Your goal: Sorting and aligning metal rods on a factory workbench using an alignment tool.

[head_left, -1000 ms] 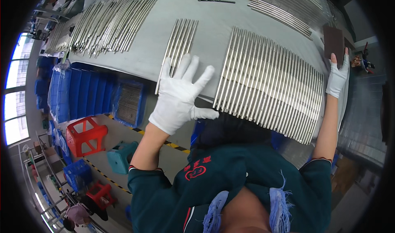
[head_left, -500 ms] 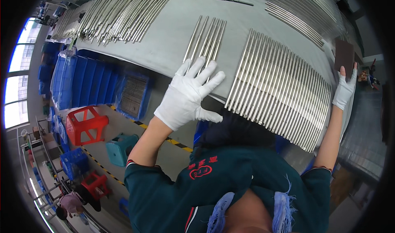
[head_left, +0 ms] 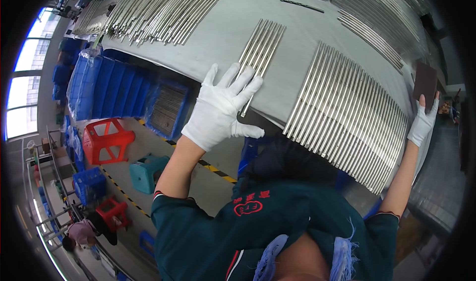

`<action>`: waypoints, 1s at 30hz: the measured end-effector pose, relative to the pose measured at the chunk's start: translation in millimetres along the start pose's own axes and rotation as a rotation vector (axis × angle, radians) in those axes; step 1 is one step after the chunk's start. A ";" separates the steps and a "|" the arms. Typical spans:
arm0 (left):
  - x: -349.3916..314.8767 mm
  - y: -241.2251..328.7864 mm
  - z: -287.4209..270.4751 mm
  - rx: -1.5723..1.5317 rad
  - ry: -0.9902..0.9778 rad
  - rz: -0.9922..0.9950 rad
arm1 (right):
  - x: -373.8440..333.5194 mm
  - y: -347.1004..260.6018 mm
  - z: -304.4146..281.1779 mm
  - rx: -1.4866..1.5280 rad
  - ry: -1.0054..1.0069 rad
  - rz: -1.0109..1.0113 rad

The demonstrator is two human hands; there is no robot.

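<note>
My left hand [head_left: 221, 105], in a white glove, is open with its fingers spread. Its fingertips lie over the near part of a small group of shiny metal rods [head_left: 264, 40] on the table. Part of those rods is hidden beneath the hand, and one lower end shows past the fingers. At the table's right end, my right hand [head_left: 423, 123] grips a dark brown rectangular abrasive pad [head_left: 425, 80]; its white glove leaves thumb and fingertip bare. Between the hands lies a wide row of parallel metal rods [head_left: 349, 115], their near ends reaching the table edge.
More rods [head_left: 163, 13] are heaped at the far left of the grey-covered table [head_left: 208, 48]. A drill bit [head_left: 302, 5] lies at the back, near stacked rods [head_left: 372, 40]. Blue bins [head_left: 111, 90], a red stool [head_left: 106, 141] and a teal stool [head_left: 148, 173] stand left. A person [head_left: 82, 234] is farther off.
The small group of rods has drawn closer together, its gaps narrowed. My left hand has slid left relative to them, uncovering a near end. My right hand still holds the pad; the whole view has shifted slightly.
</note>
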State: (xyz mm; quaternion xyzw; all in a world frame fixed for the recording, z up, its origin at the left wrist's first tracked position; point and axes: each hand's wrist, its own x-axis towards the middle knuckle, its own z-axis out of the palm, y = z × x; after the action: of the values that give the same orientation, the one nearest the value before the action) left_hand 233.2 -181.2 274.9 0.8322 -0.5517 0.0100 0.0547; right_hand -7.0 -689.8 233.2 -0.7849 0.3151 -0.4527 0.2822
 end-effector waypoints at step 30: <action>98.4 19.3 25.8 -1.832 0.375 -0.357 | -4.2 -12.2 8.8 0.116 0.008 -0.009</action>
State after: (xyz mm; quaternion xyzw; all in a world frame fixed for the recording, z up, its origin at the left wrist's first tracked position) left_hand 252.8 -281.5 258.4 0.5227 -0.1919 -0.3012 0.7741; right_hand 2.0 -677.4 236.0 -0.7667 0.2862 -0.4747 0.3238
